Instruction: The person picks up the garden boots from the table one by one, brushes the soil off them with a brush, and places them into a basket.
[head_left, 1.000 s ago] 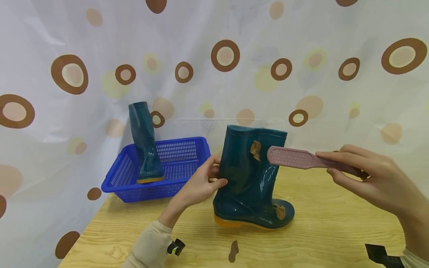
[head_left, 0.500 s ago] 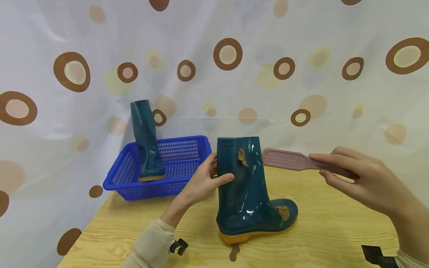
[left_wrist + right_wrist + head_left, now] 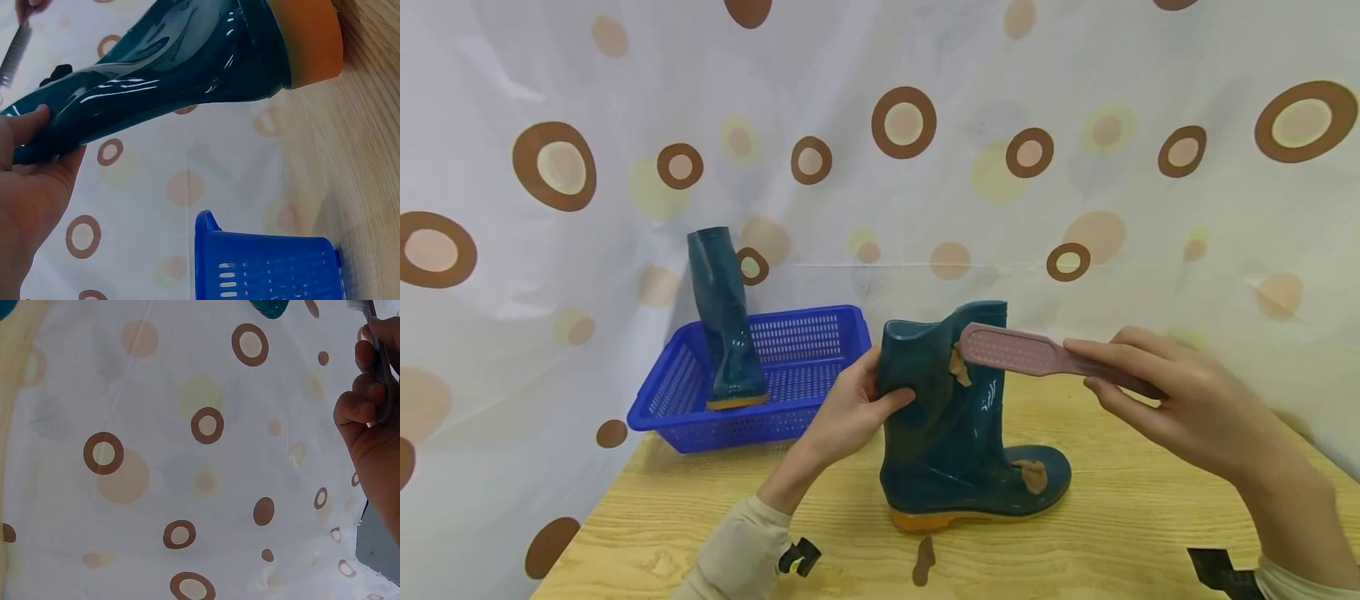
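A dark green rubber boot (image 3: 940,450) with an orange sole stands on the table, toe pointing right. My left hand (image 3: 850,408) grips the back of its shaft near the top, thumb on the near side. In the left wrist view that hand (image 3: 37,187) pinches the narrowed shaft. My right hand (image 3: 1172,400) holds a pinkish brush (image 3: 1015,348) by its handle. Its head overlaps the shaft beside a brown mud patch (image 3: 958,367). Another brown patch (image 3: 1033,477) sticks to the toe. Bristles of the brush (image 3: 14,57) show in the left wrist view.
A blue perforated basket (image 3: 737,435) stands at the back left, with a second green boot (image 3: 727,333) upright in it. A small brown smear (image 3: 923,562) lies on the wooden table (image 3: 1120,533) before the boot. A spotted curtain (image 3: 865,208) hangs behind.
The boot's shaft swung left and its top has since flared out again. The brush drew away from the boot, then moved left onto the shaft by the upper mud patch.
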The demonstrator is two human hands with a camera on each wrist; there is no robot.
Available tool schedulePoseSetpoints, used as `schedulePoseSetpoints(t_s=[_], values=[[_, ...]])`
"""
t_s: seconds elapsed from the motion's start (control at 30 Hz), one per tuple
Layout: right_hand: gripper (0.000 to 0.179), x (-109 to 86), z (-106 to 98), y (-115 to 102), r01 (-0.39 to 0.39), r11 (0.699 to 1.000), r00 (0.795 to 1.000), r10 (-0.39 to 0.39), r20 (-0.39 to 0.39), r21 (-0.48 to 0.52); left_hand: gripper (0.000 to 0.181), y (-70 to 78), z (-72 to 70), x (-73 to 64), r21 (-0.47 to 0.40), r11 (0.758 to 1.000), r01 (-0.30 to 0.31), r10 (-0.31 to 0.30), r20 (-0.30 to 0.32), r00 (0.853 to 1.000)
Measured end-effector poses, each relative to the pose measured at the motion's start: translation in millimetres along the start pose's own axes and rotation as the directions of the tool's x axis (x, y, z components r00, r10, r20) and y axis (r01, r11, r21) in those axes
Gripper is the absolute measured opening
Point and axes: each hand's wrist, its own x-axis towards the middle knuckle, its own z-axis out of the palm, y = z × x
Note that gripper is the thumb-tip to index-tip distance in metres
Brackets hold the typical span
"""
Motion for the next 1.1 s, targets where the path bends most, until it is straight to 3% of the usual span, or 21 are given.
schedulePoseSetpoints(t_s=[0.27,0.5,0.7,1.1], values=[[0.047,-1.1,6.9,-1.8,-0.025,0.997,0.998,0.029,0.057,-0.070,0.050,-5.6,-4.0,-2.0,0.005,0.999,-0.034,0.033,0.061,0.998],[0.047,-3.3,13.6,-0.1,-0.018,1.000,0.996,0.017,0.086,0.018,0.049,-7.6,-8.6,-2.8,0.009,0.999,-0.035,0.034,0.126,0.991],[0.037,-4.2,12.0,1.0,-0.047,0.998,0.987,0.039,0.159,0.043,0.050,-7.4,-12.4,-3.4,-0.012,1.000,-0.022,0.024,0.167,0.986],[0.036,-8.8,8.8,3.2,-0.042,0.998,0.987,0.033,0.157,0.052,0.051,-11.1,-14.4,-3.4,-0.031,0.999,-0.017,0.022,0.179,0.984]])
